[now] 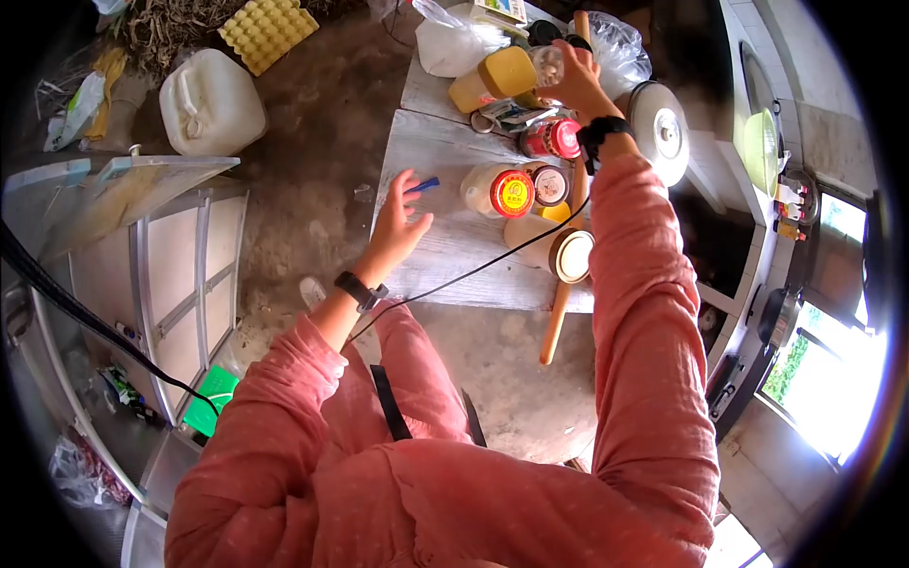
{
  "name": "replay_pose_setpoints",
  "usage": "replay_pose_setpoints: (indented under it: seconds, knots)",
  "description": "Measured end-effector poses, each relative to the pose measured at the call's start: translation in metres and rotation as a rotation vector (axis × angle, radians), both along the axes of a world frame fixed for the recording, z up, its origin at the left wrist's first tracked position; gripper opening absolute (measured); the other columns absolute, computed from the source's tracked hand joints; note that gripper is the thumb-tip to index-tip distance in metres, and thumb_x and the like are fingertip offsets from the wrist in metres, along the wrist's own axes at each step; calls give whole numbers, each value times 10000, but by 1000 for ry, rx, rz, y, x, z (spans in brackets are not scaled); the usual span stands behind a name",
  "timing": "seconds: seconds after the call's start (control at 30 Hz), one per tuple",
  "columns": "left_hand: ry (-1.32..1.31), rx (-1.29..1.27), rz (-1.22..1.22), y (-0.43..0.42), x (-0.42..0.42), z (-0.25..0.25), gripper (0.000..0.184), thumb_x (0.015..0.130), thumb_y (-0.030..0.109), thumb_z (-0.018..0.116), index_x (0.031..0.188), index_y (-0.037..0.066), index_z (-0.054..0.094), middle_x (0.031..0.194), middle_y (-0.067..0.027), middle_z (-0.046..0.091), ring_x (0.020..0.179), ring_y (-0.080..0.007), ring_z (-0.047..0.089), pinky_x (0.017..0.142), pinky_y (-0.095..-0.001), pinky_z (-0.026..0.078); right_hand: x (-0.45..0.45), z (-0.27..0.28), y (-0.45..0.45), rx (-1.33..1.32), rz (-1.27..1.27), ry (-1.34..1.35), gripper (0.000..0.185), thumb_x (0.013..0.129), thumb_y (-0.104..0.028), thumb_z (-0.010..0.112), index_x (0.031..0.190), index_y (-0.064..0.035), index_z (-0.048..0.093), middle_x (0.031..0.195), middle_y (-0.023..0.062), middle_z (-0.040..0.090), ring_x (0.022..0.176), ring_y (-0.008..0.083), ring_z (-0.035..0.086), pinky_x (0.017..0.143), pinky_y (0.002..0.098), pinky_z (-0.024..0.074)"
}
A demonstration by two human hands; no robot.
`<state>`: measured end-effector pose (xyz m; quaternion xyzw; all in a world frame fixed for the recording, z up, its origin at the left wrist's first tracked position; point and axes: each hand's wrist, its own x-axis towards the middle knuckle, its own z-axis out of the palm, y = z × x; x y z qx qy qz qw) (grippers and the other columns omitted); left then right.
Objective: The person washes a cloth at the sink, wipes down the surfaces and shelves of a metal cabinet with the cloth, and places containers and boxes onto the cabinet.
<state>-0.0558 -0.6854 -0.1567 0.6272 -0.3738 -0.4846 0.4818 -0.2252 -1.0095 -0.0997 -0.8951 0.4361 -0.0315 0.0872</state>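
Observation:
My right hand (579, 83) reaches to the back of the low grey table (426, 256), its fingers round a small clear jar (547, 66). Beside that jar is a yellow-lidded container (507, 73). My left hand (398, 225) is over the table's left part, fingers spread, near a small blue object (423, 185); nothing is in it. Between the hands stand a jar with a red and yellow lid (511, 194), a jar with a dark-rimmed lid (550, 186) and a red-lidded jar (552, 139). A pale-lidded jar (572, 256) is nearer to me.
A wooden rod (555, 322) sticks out past the table's near edge. A metal pot lid (660, 133) is at the right. On the floor are a white jug (210, 102) and a yellow egg tray (268, 34). A black cable (473, 272) crosses the view.

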Motion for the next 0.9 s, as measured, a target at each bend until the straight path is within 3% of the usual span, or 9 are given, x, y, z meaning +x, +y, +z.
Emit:
replay_pose_setpoints:
  seconds: [0.03, 0.17, 0.4, 0.47, 0.57, 0.6, 0.67, 0.77, 0.9]
  knots:
    - [18, -10, 43, 3, 4, 1, 675, 708, 53, 626, 1278, 75, 264, 1182, -164, 463, 1022, -245, 513, 821, -343, 433, -1, 14, 5, -6, -67, 16, 898, 466, -329, 766, 1248, -172, 354, 1157, 212, 403, 1116, 376, 320, 939, 463, 238]
    - [93, -19, 60, 14, 22, 6, 614, 760, 53, 596, 1278, 78, 268, 1230, -146, 419, 1074, -234, 470, 849, -360, 419, -17, 65, 29, -16, -191, -37, 866, 473, -344, 764, 1228, -162, 381, 1137, 206, 427, 1110, 358, 343, 934, 464, 245]
    - [132, -81, 86, 25, 41, 52, 603, 733, 74, 637, 1249, 63, 326, 1234, -127, 423, 1104, -224, 452, 872, -353, 403, -25, 156, 102, -235, -231, -70, 819, 512, -202, 753, 1233, -134, 372, 1183, 204, 375, 1110, 371, 343, 933, 450, 311]
    - [-87, -233, 45, 27, 43, 75, 640, 682, 101, 677, 1234, 47, 356, 1207, -148, 439, 1089, -242, 463, 883, -339, 399, -15, 180, 133, -286, -162, -32, 828, 512, -156, 754, 1241, -139, 363, 1199, 194, 361, 1106, 371, 346, 936, 451, 312]
    - [-337, -477, 42, 31, 45, 114, 875, 557, 280, 770, 1273, 39, 329, 1292, -186, 333, 1196, -308, 341, 966, -395, 310, 25, 211, 204, -174, -50, -11, 877, 484, -65, 752, 1264, -150, 360, 1209, 173, 347, 1106, 369, 348, 932, 457, 322]
    - [-354, -561, 22, 36, 44, 116, 1011, 490, 393, 779, 1305, 42, 296, 1343, -203, 251, 1250, -346, 244, 1011, -416, 232, 46, 219, 233, -109, 8, -16, 896, 472, -44, 753, 1271, -156, 362, 1208, 167, 347, 1106, 370, 348, 930, 460, 326]
    - [-438, -568, -47, 54, 46, 134, 1116, 467, 439, 773, 1344, 49, 203, 1390, -211, 123, 1277, -393, 146, 1024, -482, 158, 89, 225, 281, 65, 97, -96, 896, 464, -60, 758, 1270, -150, 380, 1198, 166, 352, 1109, 369, 348, 924, 464, 329]
    - [-513, -494, 160, 103, 72, 144, 1063, 512, 472, 749, 1320, 25, 222, 1360, -226, 189, 1266, -379, 187, 1015, -478, 174, 148, 208, 337, 40, 313, -105, 863, 463, -92, 755, 1251, -120, 404, 1179, 181, 360, 1093, 356, 364, 900, 459, 336]
    - [-578, -201, 446, 187, 130, 146, 1017, 560, 541, 720, 1286, -2, 259, 1278, -216, 332, 1210, -352, 303, 989, -439, 247, 225, 189, 399, 271, 479, -296, 865, 486, -123, 763, 1265, -117, 388, 1239, 172, 344, 1123, 358, 355, 914, 454, 331]
